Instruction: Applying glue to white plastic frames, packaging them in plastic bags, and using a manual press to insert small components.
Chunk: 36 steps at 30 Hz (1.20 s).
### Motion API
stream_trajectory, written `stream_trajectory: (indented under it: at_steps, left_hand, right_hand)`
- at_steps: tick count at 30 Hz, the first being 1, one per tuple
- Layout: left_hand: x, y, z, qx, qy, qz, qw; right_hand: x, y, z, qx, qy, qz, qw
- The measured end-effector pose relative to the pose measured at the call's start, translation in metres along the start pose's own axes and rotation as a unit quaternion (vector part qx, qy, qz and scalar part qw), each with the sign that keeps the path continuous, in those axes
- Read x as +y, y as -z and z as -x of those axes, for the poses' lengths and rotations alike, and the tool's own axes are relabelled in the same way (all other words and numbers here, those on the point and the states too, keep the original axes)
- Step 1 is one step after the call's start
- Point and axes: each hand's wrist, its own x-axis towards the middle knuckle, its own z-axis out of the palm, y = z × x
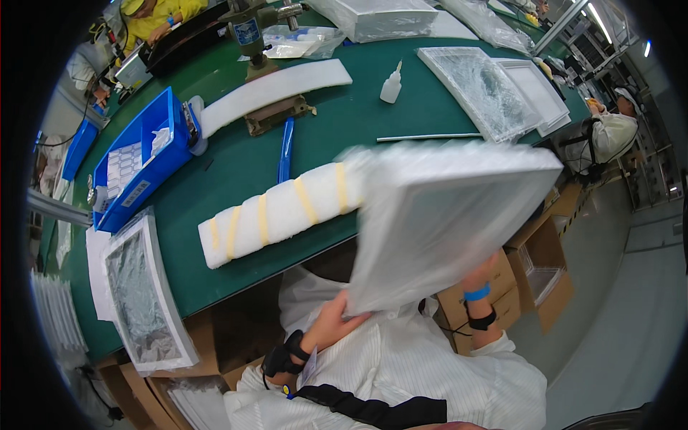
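Tilted above the table's front edge is a flat white panel (444, 229) with a pale rim, its outline smeared by motion. It looks wrapped in clear film. At its lower left corner, my left hand (335, 324) grips it with the thumb along the face. My right hand (481, 274) holds the lower right edge, its fingers partly hidden behind the panel. Under the panel's left side lies a long white foam-wrapped pad (279, 213) banded with yellow tape. A blue-handled tool or strip (286, 152) lies just beyond the pad.
The green table (344, 122) carries a blue parts bin (154, 172), a small bench press (258, 72) with a white foam strip (287, 87), a dropper bottle (391, 87) and a thin rod (428, 137). Film-wrapped frames lie left (143, 294) and right (476, 93). Cardboard boxes (541, 272) stand below; co-workers sit beyond.
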Motion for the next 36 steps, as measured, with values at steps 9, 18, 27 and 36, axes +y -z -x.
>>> stream_trajectory:
  at_steps: [9, 18, 27, 36]
  left_hand:
    - [-0.021, -0.023, -0.061, -0.123, -0.047, 0.043, 0.990]
    - [-0.042, -0.020, -0.073, -0.071, 0.008, 0.076, 0.995]
    - [-0.053, -0.014, -0.088, -0.071, 0.027, 0.081, 0.994]
    - [-0.057, -0.015, -0.095, -0.141, 0.105, 0.140, 0.974]
  right_hand:
    - [0.069, 0.122, -0.279, -0.048, 0.057, 0.044, 0.996]
    - [0.096, 0.063, -0.476, -0.122, 0.047, 0.236, 0.963]
    - [0.119, -0.005, -0.511, -0.201, 0.054, 0.291, 0.934]
    - [0.156, -0.009, -0.517, -0.228, 0.046, 0.272, 0.934]
